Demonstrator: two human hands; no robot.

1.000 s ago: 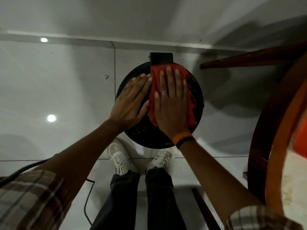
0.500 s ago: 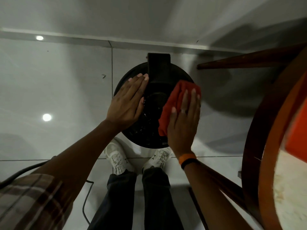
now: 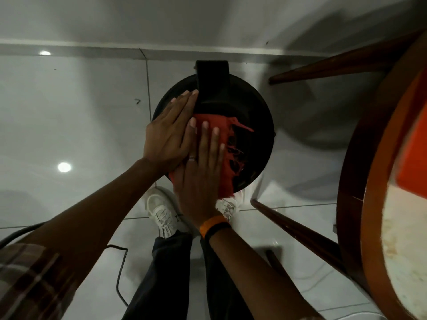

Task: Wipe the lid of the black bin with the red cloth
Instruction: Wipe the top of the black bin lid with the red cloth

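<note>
While left hand (image 3: 169,132) steadies lid (image 3: 254,107), right hand (image 3: 201,176) flattens red cloth (image 3: 219,122)

Red cloth (image 3: 221,125) on black lid (image 3: 249,105); white shoes (image 3: 164,211), plaid sleeve (image 3: 30,280).

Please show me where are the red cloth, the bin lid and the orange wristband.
red cloth (image 3: 219,122): head view, its upper flat part.
bin lid (image 3: 258,107): head view, bare right side.
orange wristband (image 3: 211,221): head view, band's middle.

Both hands cover the near-left part of the lid (image 3: 249,107). Red cloth (image 3: 221,125) largely concealed beneath the right hand (image 3: 201,179). Right frame edge crops the round wooden surface (image 3: 360,172).
</note>
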